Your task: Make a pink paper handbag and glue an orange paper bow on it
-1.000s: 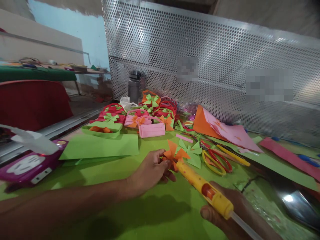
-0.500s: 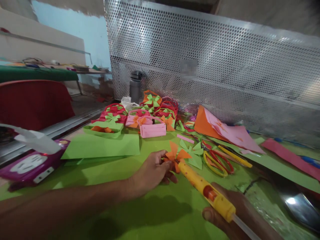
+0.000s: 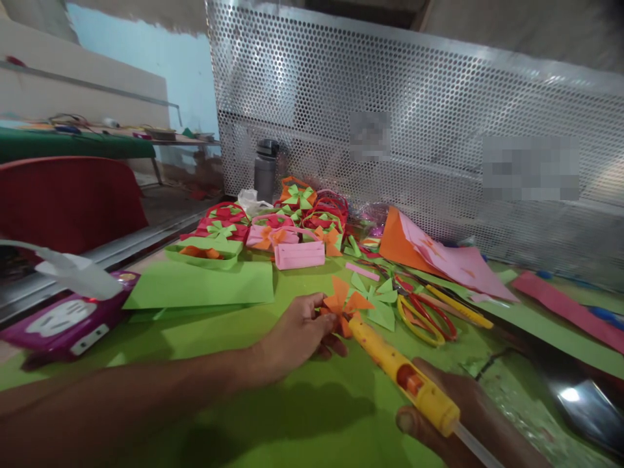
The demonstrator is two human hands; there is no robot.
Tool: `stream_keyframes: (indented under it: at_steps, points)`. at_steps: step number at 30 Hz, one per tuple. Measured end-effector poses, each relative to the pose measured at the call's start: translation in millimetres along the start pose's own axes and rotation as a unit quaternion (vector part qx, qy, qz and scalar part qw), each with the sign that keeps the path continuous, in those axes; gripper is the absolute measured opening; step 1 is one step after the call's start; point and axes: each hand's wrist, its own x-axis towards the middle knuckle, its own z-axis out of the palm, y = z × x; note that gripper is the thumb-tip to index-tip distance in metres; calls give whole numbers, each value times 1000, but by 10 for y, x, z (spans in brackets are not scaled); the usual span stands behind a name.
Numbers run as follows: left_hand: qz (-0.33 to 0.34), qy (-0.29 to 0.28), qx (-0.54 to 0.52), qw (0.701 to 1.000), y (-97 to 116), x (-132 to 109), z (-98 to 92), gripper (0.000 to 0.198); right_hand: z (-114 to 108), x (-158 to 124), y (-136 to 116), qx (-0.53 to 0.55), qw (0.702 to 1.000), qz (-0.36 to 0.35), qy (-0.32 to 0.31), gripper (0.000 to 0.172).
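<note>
My left hand (image 3: 295,335) pinches an orange paper pinwheel (image 3: 345,301) that rests on the green table sheet (image 3: 302,416). A yellow glue gun (image 3: 402,374) with an orange trigger is gripped in my right hand (image 3: 453,416), and its nozzle touches the pinwheel's centre. A clear glue stick (image 3: 475,445) pokes out of the gun's rear. Just right of the orange pinwheel lies a green paper pinwheel (image 3: 377,299).
Red and yellow scissors (image 3: 424,315) lie right of the pinwheels. Finished paper baskets (image 3: 273,227) in pink, red and green are heaped at the back beside a grey bottle (image 3: 266,170). A perforated metal panel (image 3: 414,123) stands behind. A purple device (image 3: 68,318) sits at the left, and loose coloured sheets (image 3: 439,253) lie right.
Almost nothing has moved. The glue gun's tip has stayed at the orange pinwheel while the view has drifted slightly.
</note>
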Motion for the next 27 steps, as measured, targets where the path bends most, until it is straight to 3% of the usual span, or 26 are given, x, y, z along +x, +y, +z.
stream_keyframes:
  at_steps: [4, 11, 19, 27]
  points:
    - [1, 4, -6, 1000, -23, 12, -8, 21, 26, 1, 52, -21, 1000, 15, -7, 27]
    - [10, -6, 8, 1000, -48, 10, -8, 22, -15, 41, -6, -1, 999, 53, -14, 26]
    - [23, 12, -4, 1000, -53, 35, -29, 19, -14, 5, 14, 23, 999, 19, -27, 25]
    - [11, -7, 18, 1000, -30, 8, 5, 21, -29, 18, -13, 19, 999, 22, -26, 30]
